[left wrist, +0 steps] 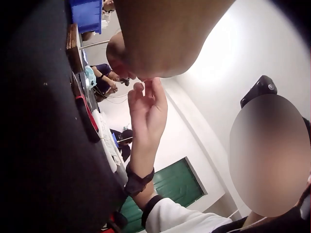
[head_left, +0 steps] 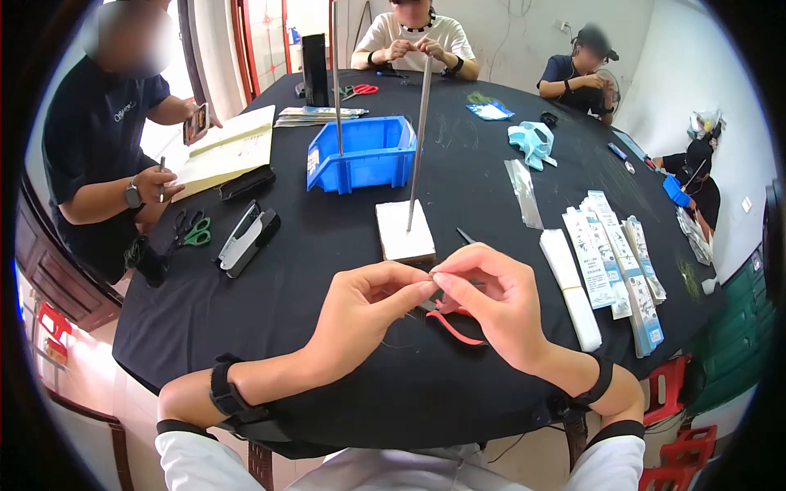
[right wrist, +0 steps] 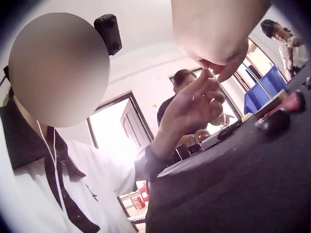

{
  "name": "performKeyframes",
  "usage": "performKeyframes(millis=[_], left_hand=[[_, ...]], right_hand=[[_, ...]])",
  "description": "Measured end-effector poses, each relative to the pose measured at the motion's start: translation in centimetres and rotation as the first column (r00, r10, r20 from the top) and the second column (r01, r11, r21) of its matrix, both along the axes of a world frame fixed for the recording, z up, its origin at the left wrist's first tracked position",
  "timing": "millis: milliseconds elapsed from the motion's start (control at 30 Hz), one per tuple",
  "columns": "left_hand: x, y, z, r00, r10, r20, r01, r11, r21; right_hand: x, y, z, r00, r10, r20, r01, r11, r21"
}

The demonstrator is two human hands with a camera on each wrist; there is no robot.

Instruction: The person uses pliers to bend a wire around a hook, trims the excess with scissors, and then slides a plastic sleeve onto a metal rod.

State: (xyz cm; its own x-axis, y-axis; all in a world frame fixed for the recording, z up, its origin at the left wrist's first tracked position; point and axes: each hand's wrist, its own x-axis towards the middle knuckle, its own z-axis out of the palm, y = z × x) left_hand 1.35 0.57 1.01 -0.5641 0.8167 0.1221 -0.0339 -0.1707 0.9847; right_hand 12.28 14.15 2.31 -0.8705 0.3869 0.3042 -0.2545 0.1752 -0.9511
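In the head view my left hand (head_left: 360,315) and my right hand (head_left: 501,307) meet above the table's near part, thumb and index fingertips pinched together. Something tiny and thin seems to be between the fingertips, too small to make out. Below and behind the hands lie pliers with red handles (head_left: 452,329), partly covered by them. Just beyond stands a thin metal rod (head_left: 418,139) on a white-topped block (head_left: 396,231). The left wrist view shows my right hand (left wrist: 148,109) raised with bent fingers; the right wrist view shows my left hand (right wrist: 194,104) with its fingertips touching the other.
A blue bin (head_left: 368,153) stands beyond the block. Left are a stapler (head_left: 247,239), green-handled scissors (head_left: 196,231) and an open notebook (head_left: 237,151). Right lie white strips (head_left: 571,290) and printed packets (head_left: 626,286). Several people are around the black-covered table (head_left: 270,327).
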Motion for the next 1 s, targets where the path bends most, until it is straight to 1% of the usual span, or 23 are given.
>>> performKeyframes(millis=[67, 167, 267, 333, 433, 567, 667, 700, 733, 800, 867, 933, 1000], left_hand=[[0.2, 0.3, 0.4, 0.999, -0.013, 0.037, 0.014, 0.999, -0.029], [0.1, 1.1, 1.3, 0.998, -0.051, 0.032, 0.052, 0.998, -0.029], [-0.1, 1.6, 1.7, 0.995, -0.1, 0.03, 0.1, 0.995, 0.01], [-0.1, 1.7, 2.0, 0.991, -0.124, 0.041, 0.123, 0.992, 0.016], [-0.3, 1.4, 2.2, 0.99, -0.126, 0.062, 0.128, 0.991, -0.031], [-0.8, 1.0, 1.9, 0.99, -0.109, 0.084, 0.117, 0.988, -0.101], [-1.6, 1.4, 1.6, 0.99, -0.095, 0.101, 0.109, 0.984, -0.143], [-1.8, 1.5, 1.5, 0.99, -0.089, 0.109, 0.106, 0.981, -0.163], [-2.2, 1.8, 1.5, 0.992, -0.093, 0.083, 0.107, 0.979, -0.175], [-2.8, 2.7, 1.7, 0.993, -0.108, 0.04, 0.115, 0.972, -0.206], [-3.0, 3.3, 2.5, 0.994, -0.109, 0.01, 0.109, 0.977, -0.185], [-3.2, 3.8, 3.4, 0.996, -0.09, -0.007, 0.088, 0.983, -0.164], [-3.6, 4.3, 4.0, 0.996, -0.078, 0.049, 0.085, 0.984, -0.159]], right_hand=[[0.1, 0.8, 0.1, 0.999, -0.018, -0.046, 0.024, 0.99, 0.137], [0.3, 1.1, 1.8, 0.998, -0.058, -0.02, 0.061, 0.973, 0.224], [0.4, 1.1, 4.1, 0.998, -0.046, 0.031, 0.041, 0.989, 0.139], [0.3, 1.3, 5.6, 0.994, -0.104, 0.027, 0.096, 0.974, 0.207], [-0.2, 1.9, 6.6, 0.992, -0.121, -0.036, 0.126, 0.963, 0.239], [-0.9, 1.9, 7.6, 0.991, -0.107, -0.086, 0.126, 0.957, 0.261], [-1.9, 2.0, 8.3, 0.986, -0.101, -0.132, 0.139, 0.934, 0.328], [-2.4, 2.2, 8.9, 0.982, -0.099, -0.162, 0.154, 0.912, 0.381], [-3.2, 2.8, 9.3, 0.975, -0.102, -0.197, 0.179, 0.884, 0.431], [-5.0, 4.1, 10.6, 0.954, -0.144, -0.263, 0.264, 0.821, 0.507], [-6.5, 5.2, 12.1, 0.952, -0.165, -0.257, 0.29, 0.75, 0.595], [-8.1, 6.1, 12.4, 0.94, -0.164, -0.298, 0.317, 0.74, 0.593], [-9.4, 6.8, 12.4, 0.926, -0.178, -0.333, 0.351, 0.732, 0.583]])
